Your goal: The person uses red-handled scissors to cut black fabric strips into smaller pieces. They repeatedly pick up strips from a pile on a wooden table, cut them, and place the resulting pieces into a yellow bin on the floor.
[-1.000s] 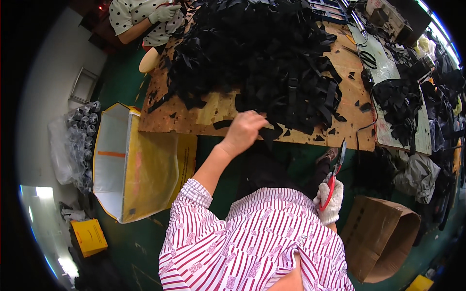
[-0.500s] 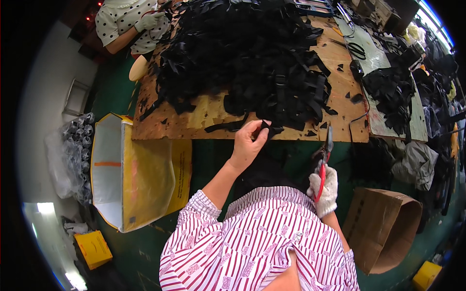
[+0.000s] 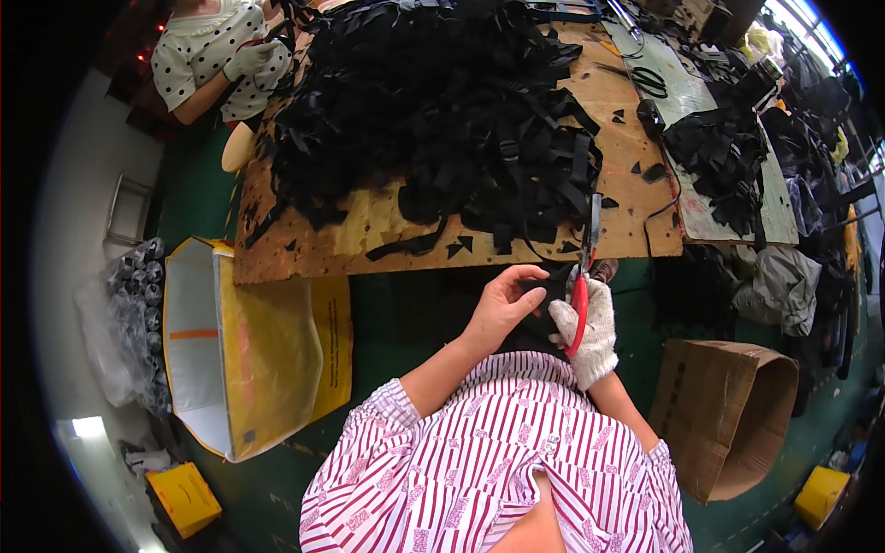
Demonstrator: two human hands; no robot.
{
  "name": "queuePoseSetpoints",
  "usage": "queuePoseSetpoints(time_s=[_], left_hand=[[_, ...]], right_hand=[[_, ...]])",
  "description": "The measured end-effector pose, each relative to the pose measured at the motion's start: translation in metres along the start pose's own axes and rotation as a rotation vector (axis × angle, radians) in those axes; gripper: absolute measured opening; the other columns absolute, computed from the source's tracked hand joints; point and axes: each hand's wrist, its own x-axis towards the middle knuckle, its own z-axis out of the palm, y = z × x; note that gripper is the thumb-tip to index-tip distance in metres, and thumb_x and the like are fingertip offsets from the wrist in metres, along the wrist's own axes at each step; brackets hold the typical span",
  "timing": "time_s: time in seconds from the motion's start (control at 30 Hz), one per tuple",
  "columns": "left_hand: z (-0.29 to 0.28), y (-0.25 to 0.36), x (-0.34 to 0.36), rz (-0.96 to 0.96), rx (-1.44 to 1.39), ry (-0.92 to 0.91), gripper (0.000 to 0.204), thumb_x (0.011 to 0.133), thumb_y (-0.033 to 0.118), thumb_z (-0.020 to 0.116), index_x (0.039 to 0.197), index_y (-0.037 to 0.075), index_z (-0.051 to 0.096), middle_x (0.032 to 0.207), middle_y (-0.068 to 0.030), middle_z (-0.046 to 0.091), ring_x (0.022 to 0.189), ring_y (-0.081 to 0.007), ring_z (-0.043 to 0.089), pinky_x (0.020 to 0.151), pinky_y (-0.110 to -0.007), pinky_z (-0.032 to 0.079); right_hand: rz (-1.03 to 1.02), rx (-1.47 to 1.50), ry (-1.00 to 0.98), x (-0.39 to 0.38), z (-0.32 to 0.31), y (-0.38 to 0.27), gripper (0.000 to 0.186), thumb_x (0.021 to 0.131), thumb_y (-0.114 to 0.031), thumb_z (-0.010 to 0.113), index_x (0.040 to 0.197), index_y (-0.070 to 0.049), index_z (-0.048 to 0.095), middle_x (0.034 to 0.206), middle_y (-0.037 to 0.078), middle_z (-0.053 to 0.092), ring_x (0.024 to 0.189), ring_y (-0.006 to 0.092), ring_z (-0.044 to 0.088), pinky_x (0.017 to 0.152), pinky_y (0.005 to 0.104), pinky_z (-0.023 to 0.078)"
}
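Note:
My bare left hand (image 3: 502, 309) pinches a black strap piece (image 3: 544, 293) just off the table's front edge. Close beside it, my right hand (image 3: 590, 324), in a white knit glove, is wrapped round red-handled scissors (image 3: 581, 311). Their blades point away from me, toward the table, and their base is next to the black piece. Whether the blades touch the piece I cannot make out. Beyond my hands a large heap of black straps (image 3: 433, 111) covers much of the wooden table (image 3: 369, 226).
Left of the table stands a yellow bin (image 3: 272, 350) with a white inside. An open cardboard box (image 3: 710, 415) is at the right. Black-handled scissors (image 3: 648, 83) lie at the far right of the table. A co-worker (image 3: 217, 60) in a dotted top works at the far left.
My right hand has brought the scissors up and left to my left hand. My left hand has come slightly nearer me with the black piece. The whole view has shifted a little.

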Motion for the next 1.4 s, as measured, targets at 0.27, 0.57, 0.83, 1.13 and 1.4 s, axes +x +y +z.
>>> queuePoseSetpoints(time_s=[0.27, 0.57, 0.83, 1.13, 1.4], left_hand=[[0.004, 0.031, 0.013, 0.791, 0.902, -0.269, 0.028, 0.075, 0.001, 0.065, 0.102, 0.006, 0.064, 0.096, -0.0085, 0.059, 0.088, -0.0236, 0.057, 0.079, -0.035, 0.044], [0.015, 0.029, 0.014, 0.374, 0.638, -0.466, 0.032, 0.077, -0.003, 0.062, 0.108, 0.003, 0.059, 0.086, -0.0123, 0.055, 0.080, -0.0264, 0.057, 0.068, -0.034, 0.047], [-0.015, 0.077, 0.026, 0.855, 0.914, 0.001, 0.020, 0.069, 0.001, 0.070, 0.085, 0.004, 0.059, 0.090, -0.0093, 0.058, 0.089, -0.0271, 0.055, 0.079, -0.037, 0.044], [-0.037, 0.091, 0.017, 0.314, -0.315, 0.097, 0.007, 0.095, 0.008, 0.049, 0.101, 0.008, 0.052, 0.084, -0.0045, 0.059, 0.063, -0.0102, 0.055, 0.046, -0.018, 0.042], [-0.028, 0.028, 0.020, 0.045, -0.231, 0.241, 0.007, 0.092, 0.011, 0.057, 0.094, 0.005, 0.053, 0.071, 0.0031, 0.053, 0.055, -0.0033, 0.046, 0.051, -0.017, 0.038]], right_hand=[[-0.187, -0.134, 0.002, -0.002, -0.019, 0.000, 0.048, 0.078, -0.005, 0.070, 0.116, -0.005, 0.041, 0.089, 0.000, 0.049, 0.075, 0.0056, 0.051, 0.063, 0.0200, 0.050], [-0.293, -0.163, -0.008, -0.001, -0.029, -0.006, 0.046, 0.076, -0.008, 0.071, 0.113, -0.003, 0.044, 0.094, 0.005, 0.053, 0.071, 0.0080, 0.054, 0.060, 0.0208, 0.049], [-0.133, 0.098, 0.116, -0.003, -0.016, -0.041, 0.027, 0.073, 0.002, 0.054, 0.098, -0.002, 0.044, 0.064, 0.004, 0.048, 0.039, 0.0095, 0.046, 0.036, 0.0205, 0.041], [-0.090, 0.003, 0.004, -0.015, -0.026, -0.012, 0.040, 0.078, 0.000, 0.064, 0.110, -0.002, 0.040, 0.073, 0.004, 0.054, 0.051, 0.0086, 0.050, 0.047, 0.0211, 0.045], [-0.099, -0.353, -0.212, -0.017, -0.036, 0.017, 0.073, 0.068, -0.014, 0.079, 0.127, -0.002, 0.038, 0.105, 0.010, 0.055, 0.090, 0.0187, 0.058, 0.082, 0.0312, 0.047]])
